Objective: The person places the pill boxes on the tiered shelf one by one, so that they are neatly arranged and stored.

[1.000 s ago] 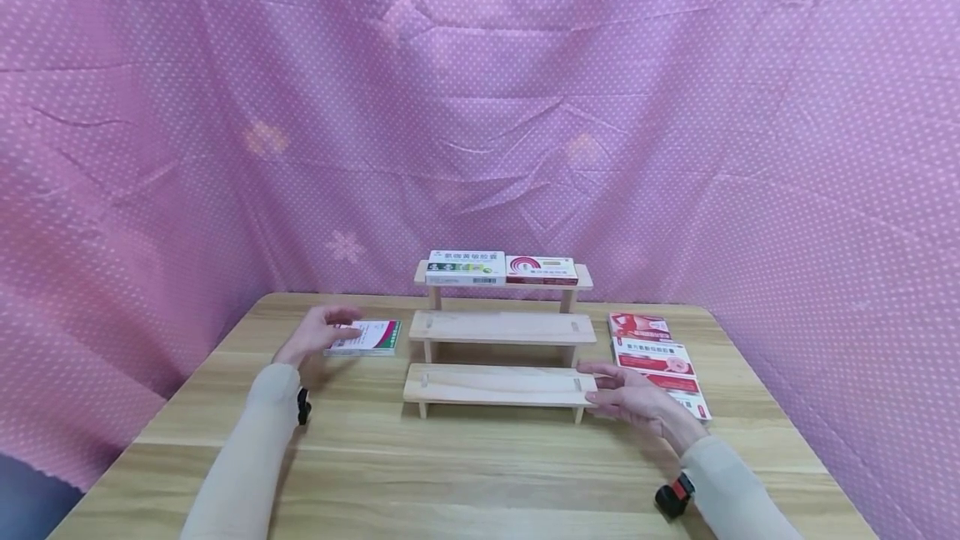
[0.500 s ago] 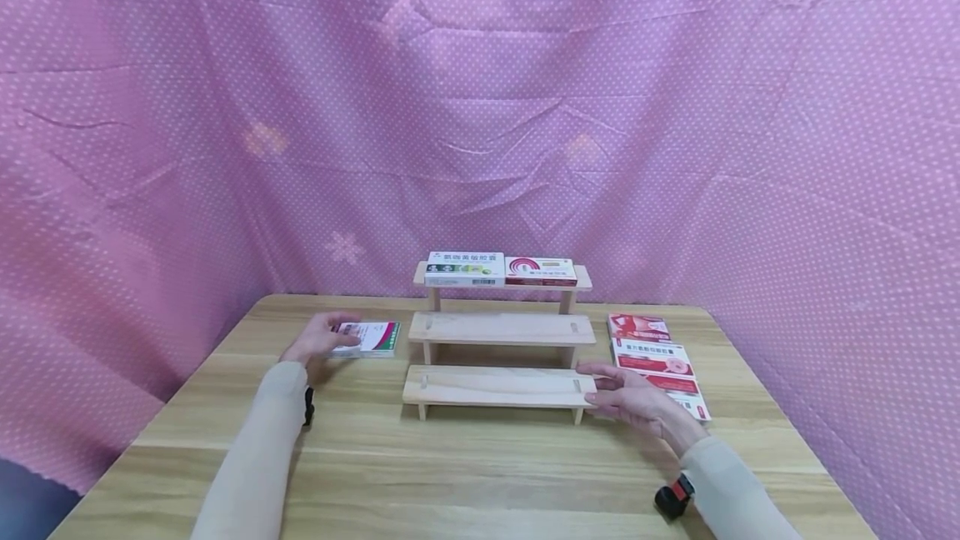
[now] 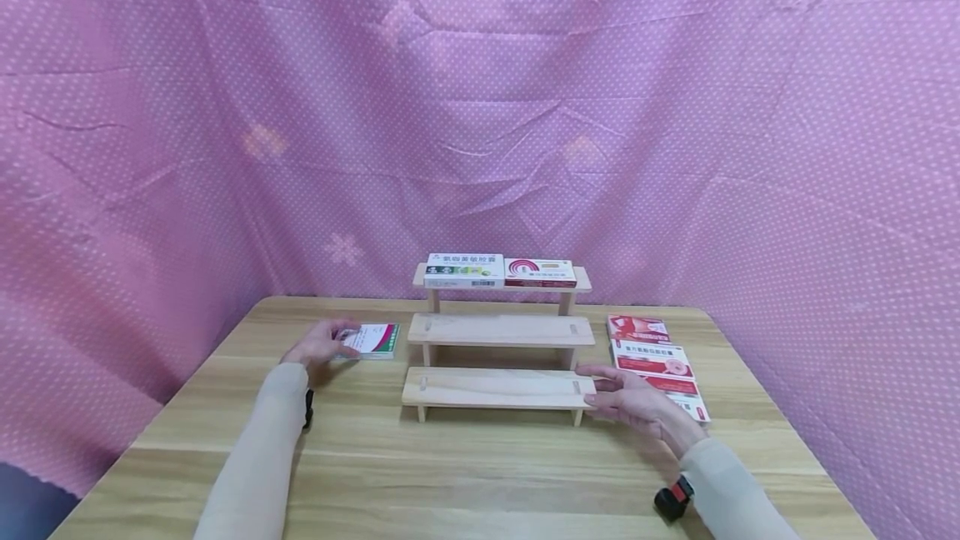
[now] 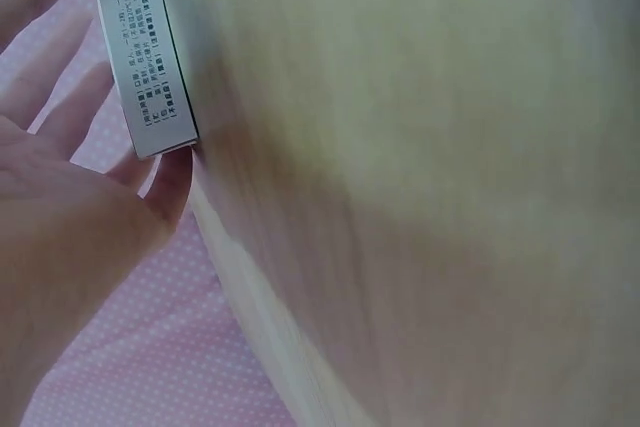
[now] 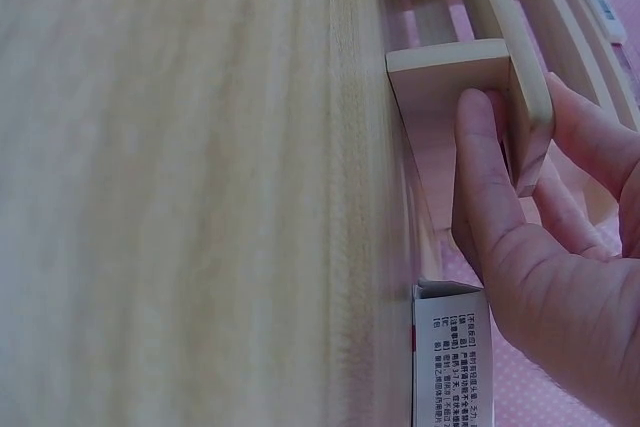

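Note:
In the head view my left hand (image 3: pixel 318 342) is at the left end of a flat medicine box (image 3: pixel 373 340), white with green and magenta, lying on the table. Fingers lie along its far side and the thumb along its near side. The left wrist view shows the printed side of this medicine box (image 4: pixel 150 57) between the digits. My right hand (image 3: pixel 637 402) grips the right end of the lowest step of a three-tier wooden stand (image 3: pixel 495 387). Up close, the right wrist view has digits on both faces of that step's board (image 5: pixel 525 107).
Two medicine boxes, one white-green (image 3: pixel 465 270) and one white-red (image 3: pixel 540 272), sit side by side on the top tier. Several red-and-white medicine boxes (image 3: pixel 654 357) lie in a column right of the stand. Pink dotted cloth (image 3: pixel 480 123) hangs behind the table (image 3: pixel 420 473).
My left hand has come down slightly and drawn its fingers and thumb in around the medicine box's left end. The right hand stays on the stand.

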Available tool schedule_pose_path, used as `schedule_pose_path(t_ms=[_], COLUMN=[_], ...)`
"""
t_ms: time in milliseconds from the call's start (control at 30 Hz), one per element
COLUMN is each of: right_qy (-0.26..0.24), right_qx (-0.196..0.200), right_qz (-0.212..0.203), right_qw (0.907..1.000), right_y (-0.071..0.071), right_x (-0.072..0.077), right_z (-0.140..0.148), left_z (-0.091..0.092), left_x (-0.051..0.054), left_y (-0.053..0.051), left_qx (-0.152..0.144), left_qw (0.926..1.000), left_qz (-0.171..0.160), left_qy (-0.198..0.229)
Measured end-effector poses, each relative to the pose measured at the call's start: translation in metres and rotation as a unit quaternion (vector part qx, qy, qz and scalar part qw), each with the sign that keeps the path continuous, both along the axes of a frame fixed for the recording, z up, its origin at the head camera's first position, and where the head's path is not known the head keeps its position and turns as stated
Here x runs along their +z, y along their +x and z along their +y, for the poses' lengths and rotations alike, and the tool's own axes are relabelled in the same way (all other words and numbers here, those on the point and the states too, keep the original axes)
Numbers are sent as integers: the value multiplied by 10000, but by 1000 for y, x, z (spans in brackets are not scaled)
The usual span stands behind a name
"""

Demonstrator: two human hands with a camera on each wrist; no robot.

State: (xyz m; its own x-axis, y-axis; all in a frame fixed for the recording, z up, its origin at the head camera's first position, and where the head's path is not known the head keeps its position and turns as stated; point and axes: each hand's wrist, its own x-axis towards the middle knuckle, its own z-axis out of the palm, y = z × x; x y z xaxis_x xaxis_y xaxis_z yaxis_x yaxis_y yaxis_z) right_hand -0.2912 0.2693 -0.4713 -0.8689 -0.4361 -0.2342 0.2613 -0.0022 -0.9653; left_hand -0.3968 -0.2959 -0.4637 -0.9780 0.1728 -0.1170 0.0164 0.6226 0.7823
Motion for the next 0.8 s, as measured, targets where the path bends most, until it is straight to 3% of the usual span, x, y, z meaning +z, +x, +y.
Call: schedule_pose_path(t_ms=[133, 367, 500, 633, 800], right_qy=[-65, -34, 12, -45, -14], right_qx=[-31, 47, 31, -12, 18], right_qz=[-63, 12, 17, -2, -51], right_qw=[10000, 10000, 10000, 10000, 10000], right_y=[0, -1, -1, -2, -2], right_x=[-2, -3, -1, 1, 3], right_z=[0, -2, -1, 0, -1], left_z=[-1, -10, -13, -14, -13], left_x=[0, -4, -3, 1, 2], left_y=[1, 7, 10, 17, 28], left_qx=[39, -236, -256, -231, -378], left_qw=[10000, 9995, 9996, 9995, 9984], left_qz=[-42, 174, -19, -73, 115], left_qy=[8, -117, -138, -214, -395])
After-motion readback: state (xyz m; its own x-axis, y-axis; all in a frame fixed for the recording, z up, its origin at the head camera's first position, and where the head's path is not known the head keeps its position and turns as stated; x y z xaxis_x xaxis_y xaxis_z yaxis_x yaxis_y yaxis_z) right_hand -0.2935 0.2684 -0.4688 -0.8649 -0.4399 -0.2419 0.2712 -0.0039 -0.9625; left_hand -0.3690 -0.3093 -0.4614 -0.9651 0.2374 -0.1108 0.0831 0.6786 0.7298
